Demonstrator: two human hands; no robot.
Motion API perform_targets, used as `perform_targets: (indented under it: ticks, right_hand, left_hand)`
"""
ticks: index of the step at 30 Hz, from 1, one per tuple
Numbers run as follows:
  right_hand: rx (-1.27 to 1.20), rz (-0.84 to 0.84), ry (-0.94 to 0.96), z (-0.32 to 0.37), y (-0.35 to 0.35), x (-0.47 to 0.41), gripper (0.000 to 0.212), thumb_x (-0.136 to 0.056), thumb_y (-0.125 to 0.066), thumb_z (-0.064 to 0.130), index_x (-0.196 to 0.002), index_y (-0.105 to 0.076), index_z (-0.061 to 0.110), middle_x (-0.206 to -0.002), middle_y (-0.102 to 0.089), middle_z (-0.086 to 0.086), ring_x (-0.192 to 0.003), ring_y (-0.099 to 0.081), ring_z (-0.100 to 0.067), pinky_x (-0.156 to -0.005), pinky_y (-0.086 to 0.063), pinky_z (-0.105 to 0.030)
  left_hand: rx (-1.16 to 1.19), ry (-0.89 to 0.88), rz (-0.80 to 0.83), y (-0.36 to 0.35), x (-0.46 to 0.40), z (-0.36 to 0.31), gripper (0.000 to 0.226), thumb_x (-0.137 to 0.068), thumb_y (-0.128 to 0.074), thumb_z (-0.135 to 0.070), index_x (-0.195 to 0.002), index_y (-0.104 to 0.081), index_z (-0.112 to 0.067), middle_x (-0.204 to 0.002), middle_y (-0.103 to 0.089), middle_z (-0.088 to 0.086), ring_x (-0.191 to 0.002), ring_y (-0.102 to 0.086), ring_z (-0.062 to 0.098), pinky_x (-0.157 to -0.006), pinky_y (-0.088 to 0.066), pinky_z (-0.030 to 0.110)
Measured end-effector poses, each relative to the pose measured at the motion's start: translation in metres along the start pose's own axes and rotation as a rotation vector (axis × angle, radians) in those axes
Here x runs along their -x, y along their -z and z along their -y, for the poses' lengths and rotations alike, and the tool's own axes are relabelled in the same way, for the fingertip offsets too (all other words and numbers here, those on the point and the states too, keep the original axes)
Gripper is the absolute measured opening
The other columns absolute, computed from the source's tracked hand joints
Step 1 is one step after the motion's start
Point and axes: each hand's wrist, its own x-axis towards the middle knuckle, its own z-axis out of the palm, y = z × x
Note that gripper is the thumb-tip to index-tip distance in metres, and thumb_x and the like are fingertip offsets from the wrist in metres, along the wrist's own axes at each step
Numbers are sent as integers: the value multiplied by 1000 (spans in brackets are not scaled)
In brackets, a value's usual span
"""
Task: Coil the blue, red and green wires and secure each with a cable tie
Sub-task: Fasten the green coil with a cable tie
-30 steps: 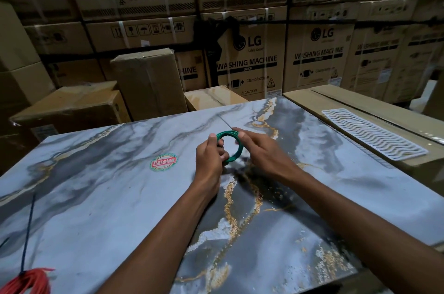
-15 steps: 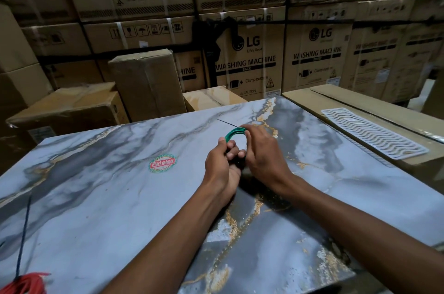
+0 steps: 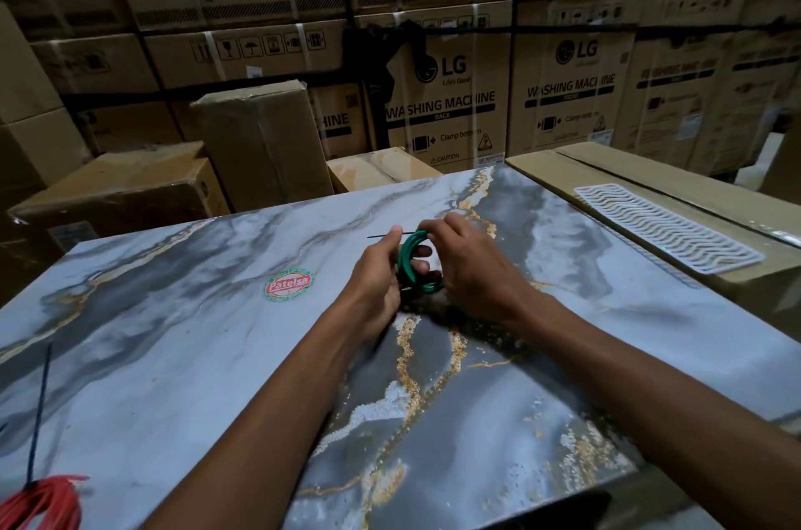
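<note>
Green wire coil (image 3: 415, 265) held up just above the far-middle of the marbled worktop (image 3: 173, 356), standing on edge between both hands. Left hand (image 3: 376, 274) on the coil's left side, fingers curled round the loops, thumb up near the top. Right hand (image 3: 466, 265) on the right side, fingers bent over the top of the coil and reaching through its middle; both grips narrow and holding the coil. A thin black cable tie (image 3: 381, 235) pokes out to the left from the top of the coil, past the left thumb; whether it is locked cannot be told. Dark shadow on the worktop right under the hands.

Red wire coil (image 3: 41, 503) lies at the near-left corner of the worktop, partly cut off by the picture edge. A thin dark tie tail (image 3: 40, 408) runs from it toward the far side, flat on the surface. Round red and green sticker (image 3: 288, 285) sits on the worktop left of the hands, apart from them.

Right of the worktop, a flat cardboard box (image 3: 563, 178) butts against its edge, with a white wavy-patterned mat (image 3: 667, 229) lying on top. Stacked washing machine cartons (image 3: 450, 96) fill the far wall, smaller brown boxes (image 3: 260, 139) in front of them at the left.
</note>
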Motion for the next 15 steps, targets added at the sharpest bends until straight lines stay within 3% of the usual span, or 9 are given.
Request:
perform_targets:
  ticks: [4,10,15]
  right_hand:
    - [-12,-5,32,-4,-2,0,48,-85,-64,-1,-132,-56,7,-110,-57,-15,-80,-58,-39,-65,-52,-51]
    - [-155,-91,45,-5,-2,4,28,-98,-50,15,-121,-63,6,-100,-61,-12,-80,-59,-29,-68,-50,-44]
    - [-482,-130,-233,5,9,5,43,-103,-41,43,-129,-64,18,-106,-71,2,-92,-63,-5,-83,-51,-28]
  left_hand:
    - [-21,-48,39,2,-3,4,40,-110,-31,-29,-92,-55,-2,-60,-39,2,-53,-41,14,-52,-45,23]
    - [38,-80,42,-2,-9,13,38,-110,-31,-23,-79,-46,-7,-51,-32,-4,-43,-30,6,-45,-32,16]
    - [-133,-160,-60,1,-17,19,38,-110,-29,-25,-78,-46,-11,-49,-32,-10,-43,-28,4,-45,-26,18]
